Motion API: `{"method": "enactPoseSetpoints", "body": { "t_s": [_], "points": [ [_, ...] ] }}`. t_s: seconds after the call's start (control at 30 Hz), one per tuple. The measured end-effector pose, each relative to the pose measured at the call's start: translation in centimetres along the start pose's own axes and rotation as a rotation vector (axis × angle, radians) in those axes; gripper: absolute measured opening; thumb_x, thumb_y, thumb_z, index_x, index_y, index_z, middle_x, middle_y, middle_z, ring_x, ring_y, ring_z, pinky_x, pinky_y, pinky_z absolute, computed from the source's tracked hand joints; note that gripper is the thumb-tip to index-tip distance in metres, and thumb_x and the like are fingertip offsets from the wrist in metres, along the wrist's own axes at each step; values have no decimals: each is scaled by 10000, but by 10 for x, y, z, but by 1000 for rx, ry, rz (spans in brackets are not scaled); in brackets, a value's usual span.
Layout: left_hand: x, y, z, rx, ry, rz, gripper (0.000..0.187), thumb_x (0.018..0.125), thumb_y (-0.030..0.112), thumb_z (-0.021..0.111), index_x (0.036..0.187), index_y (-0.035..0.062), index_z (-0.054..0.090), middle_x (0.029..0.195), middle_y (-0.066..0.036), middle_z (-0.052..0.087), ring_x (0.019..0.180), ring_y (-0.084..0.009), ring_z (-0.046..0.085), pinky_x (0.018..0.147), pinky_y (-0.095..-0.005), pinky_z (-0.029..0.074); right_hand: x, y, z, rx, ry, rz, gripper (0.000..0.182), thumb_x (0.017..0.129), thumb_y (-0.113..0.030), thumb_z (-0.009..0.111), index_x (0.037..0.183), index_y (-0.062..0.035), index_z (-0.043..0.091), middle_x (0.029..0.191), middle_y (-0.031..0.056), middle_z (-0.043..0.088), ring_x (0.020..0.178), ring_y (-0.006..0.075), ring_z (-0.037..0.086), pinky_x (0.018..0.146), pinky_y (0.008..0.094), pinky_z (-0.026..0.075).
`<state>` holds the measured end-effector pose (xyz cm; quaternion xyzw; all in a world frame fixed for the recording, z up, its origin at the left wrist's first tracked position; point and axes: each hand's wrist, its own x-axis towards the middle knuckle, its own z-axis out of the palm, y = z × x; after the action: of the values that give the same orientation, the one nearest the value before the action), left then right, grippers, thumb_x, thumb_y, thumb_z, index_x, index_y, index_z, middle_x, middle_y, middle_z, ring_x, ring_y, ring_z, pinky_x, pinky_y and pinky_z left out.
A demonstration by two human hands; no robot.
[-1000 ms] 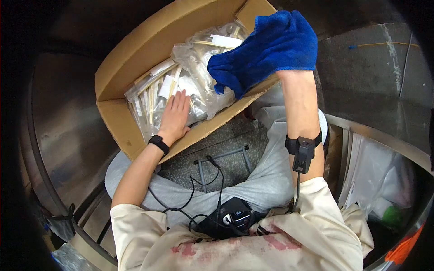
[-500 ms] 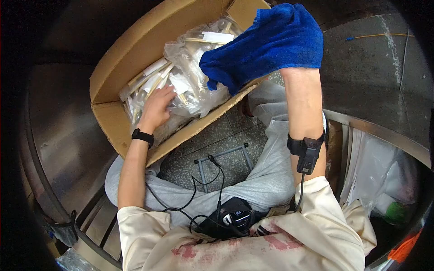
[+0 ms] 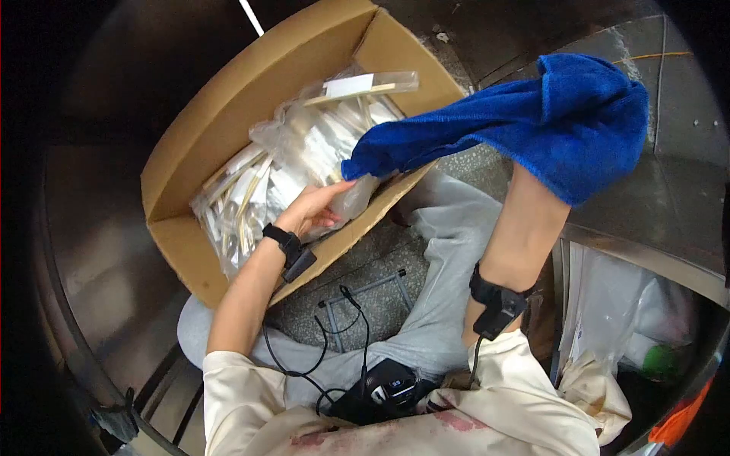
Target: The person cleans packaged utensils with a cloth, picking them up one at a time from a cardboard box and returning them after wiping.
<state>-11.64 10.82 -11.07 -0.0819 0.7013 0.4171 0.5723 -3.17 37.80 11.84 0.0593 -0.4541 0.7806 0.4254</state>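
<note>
A blue microfibre cloth (image 3: pixel 532 125) is draped over the right hand (image 3: pixel 566 163), which is raised to the right of the cardboard box (image 3: pixel 228 114); the hand itself is hidden under the fabric, so its grip cannot be told for sure, though the cloth is clearly carried by it. One long corner of the cloth is stretched leftward and down, reaching over the box's near right edge.

The left hand (image 3: pixel 319 209) is set inside the box at its near wall, palm turned up, fingers curled around a clear plastic bag (image 3: pixel 353 199) that is gripped just beneath the cloth's hanging tip. The box is tilted and propped against the grey-trousered knees, and it is packed with clear plastic packets of pale stick-like items (image 3: pixel 296 156); one packet with a white label (image 3: pixel 357 83) is seen lying at the far end, near the box's back corner.

A black wrist device (image 3: pixel 289 247) is worn on the left forearm, and another (image 3: pixel 494 304) on the right, with a cable trailing down. A black unit (image 3: pixel 384 391) with looping wires is seen at the lap. White plastic bags (image 3: pixel 631 296) are piled at the right.
</note>
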Motion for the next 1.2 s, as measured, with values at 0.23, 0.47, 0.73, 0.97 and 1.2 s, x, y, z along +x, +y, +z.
{"method": "enactPoseSetpoints", "body": {
  "t_s": [0.23, 0.47, 0.73, 0.97, 1.2],
  "points": [
    [1, 9, -9, -153, 77, 74, 437, 836, 418, 779, 881, 5, 644, 693, -25, 598, 544, -124, 598, 426, -231, 449, -3, 18, -1, -429, 132, -122, 392, 1032, -369, 420, 993, -55, 652, 873, 118, 698, 704, 232, 668, 679, 359, 578],
    [-32, 28, -28, -179, 155, 183, 309, 870, 242, 727, 789, -29, 602, 557, -37, 564, 349, -122, 495, 298, -245, 350, -6, 19, -3, 240, 335, 161, 432, 1029, -448, 440, 968, -80, 657, 827, 118, 692, 652, 248, 662, 620, 382, 582],
    [-60, 15, -37, 1069, 294, 69, 318, 866, 255, 669, 930, -56, 667, 696, -150, 693, 610, -291, 680, 595, -372, 556, -3, 23, 3, 308, 347, 269, 453, 1003, -494, 468, 893, -105, 672, 770, 114, 676, 611, 256, 635, 542, 365, 526],
    [-6, 45, -69, 824, 1076, 914, 217, 872, 116, 643, 1028, -33, 610, 831, -245, 659, 875, -444, 650, 752, -512, 514, -1, 21, 9, 310, 356, 350, 454, 1009, -503, 444, 888, -124, 663, 728, 85, 654, 571, 233, 606, 494, 341, 490],
    [2, 31, -116, 416, 768, 642, 327, 965, 234, 593, 801, -48, 618, 618, -142, 611, 580, -254, 659, 563, -395, 495, 2, 23, 2, 314, 307, 288, 448, 1016, -501, 435, 875, -131, 643, 704, 71, 629, 573, 216, 604, 484, 319, 481]
  ]
}}
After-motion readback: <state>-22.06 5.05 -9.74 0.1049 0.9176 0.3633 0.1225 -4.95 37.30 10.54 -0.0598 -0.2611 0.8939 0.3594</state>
